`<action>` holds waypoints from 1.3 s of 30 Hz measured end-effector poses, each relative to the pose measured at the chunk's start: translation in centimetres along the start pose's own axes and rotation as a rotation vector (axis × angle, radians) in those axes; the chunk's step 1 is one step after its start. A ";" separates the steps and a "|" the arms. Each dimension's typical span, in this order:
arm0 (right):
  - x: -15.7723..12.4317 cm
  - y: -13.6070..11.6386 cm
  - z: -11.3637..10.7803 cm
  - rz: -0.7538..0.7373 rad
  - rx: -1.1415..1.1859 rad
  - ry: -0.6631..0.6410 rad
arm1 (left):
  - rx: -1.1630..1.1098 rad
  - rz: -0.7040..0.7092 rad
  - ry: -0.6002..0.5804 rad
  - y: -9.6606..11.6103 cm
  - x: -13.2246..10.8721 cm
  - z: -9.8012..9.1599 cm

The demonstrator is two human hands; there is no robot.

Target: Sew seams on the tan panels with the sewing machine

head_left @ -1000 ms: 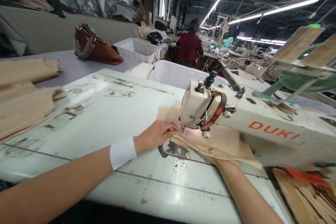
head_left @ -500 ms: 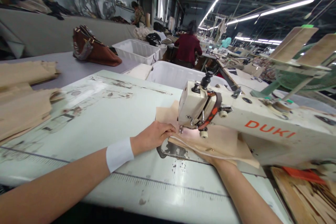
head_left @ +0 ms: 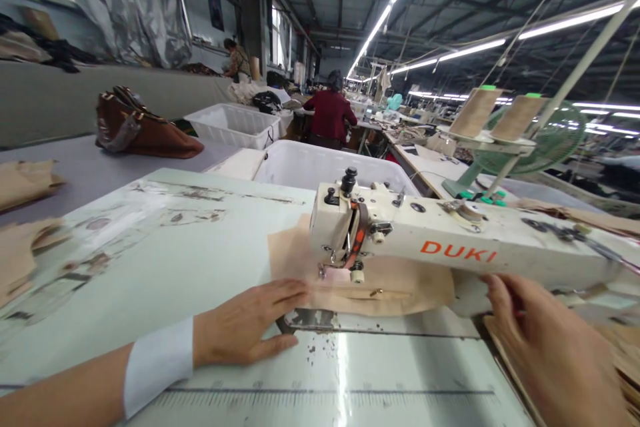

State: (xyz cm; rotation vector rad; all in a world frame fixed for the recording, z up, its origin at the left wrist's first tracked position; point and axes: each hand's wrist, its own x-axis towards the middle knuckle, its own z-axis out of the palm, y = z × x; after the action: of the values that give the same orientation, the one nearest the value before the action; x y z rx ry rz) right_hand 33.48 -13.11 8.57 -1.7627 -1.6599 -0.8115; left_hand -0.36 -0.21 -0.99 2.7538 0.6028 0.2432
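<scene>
My left hand (head_left: 245,323) lies flat, fingers stretched out and thumb apart, its fingertips on the left end of the one beige fabric piece (head_left: 431,288), which lies under the head of the sewing machine (head_left: 400,230). My right hand (head_left: 547,340) is half curled near the machine arm, off the fabric's right end; it is blurred, and I cannot tell whether it pinches anything. I count two thread cones (head_left: 474,113), two white bins (head_left: 333,163), one brown handbag (head_left: 145,130) and two co-workers (head_left: 330,115) beyond. The machine head hides part of the fabric from me.
</scene>
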 end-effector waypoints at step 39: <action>20.9 -1.2 0.1 -0.546 -0.110 -0.400 | 0.038 -0.042 0.043 0.0 2.3 1.5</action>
State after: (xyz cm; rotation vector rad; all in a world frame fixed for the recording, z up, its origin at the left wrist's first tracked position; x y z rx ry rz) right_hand 33.16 0.52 24.45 -1.6330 -2.4701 -0.8246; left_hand 2.08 0.43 -2.18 2.7754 0.6825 0.2852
